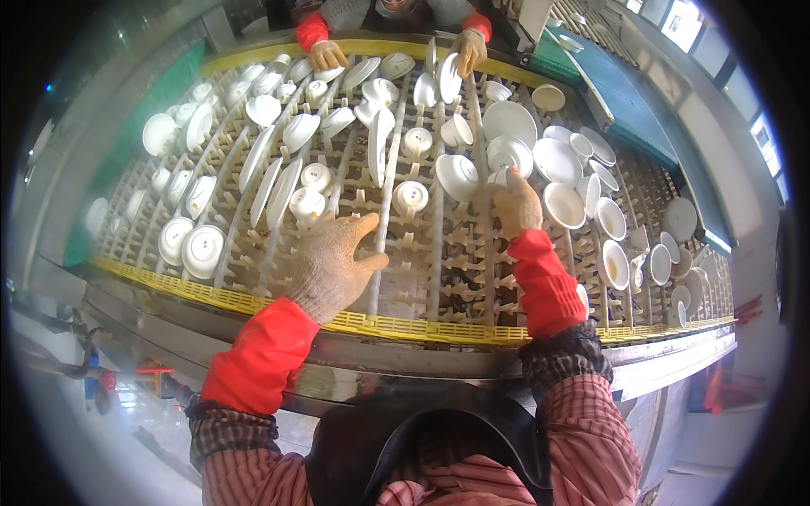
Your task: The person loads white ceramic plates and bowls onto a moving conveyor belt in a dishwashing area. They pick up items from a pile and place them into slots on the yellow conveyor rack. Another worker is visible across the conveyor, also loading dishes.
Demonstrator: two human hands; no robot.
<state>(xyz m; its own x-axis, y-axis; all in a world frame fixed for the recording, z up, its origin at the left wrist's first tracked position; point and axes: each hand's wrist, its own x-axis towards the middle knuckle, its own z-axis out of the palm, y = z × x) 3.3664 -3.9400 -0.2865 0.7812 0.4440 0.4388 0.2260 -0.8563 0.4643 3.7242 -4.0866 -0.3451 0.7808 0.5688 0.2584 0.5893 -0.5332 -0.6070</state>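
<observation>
My left hand (335,259), in a tan work glove with a red cuff, hovers over the pegged conveyor belt (405,272) with its fingers apart and nothing in it. Just beyond its fingertips, a small white bowl (307,203) lies bottom up. My right hand (517,201), gloved alike, reaches to a small white bowl (500,177) in front of a larger white bowl (510,154); the glove partly hides the small one, and whether the fingers grip it cannot be told. Another white bowl (457,177) leans on the pegs left of that hand.
Across the belt, a co-worker's gloved hands (471,53) touch white dishes. Many white plates and bowls stand or lie among the pegs, with several stained bowls (565,205) at the right. A yellow slotted edge (443,330) runs along the near side; a blue-green belt (633,107) lies at upper right.
</observation>
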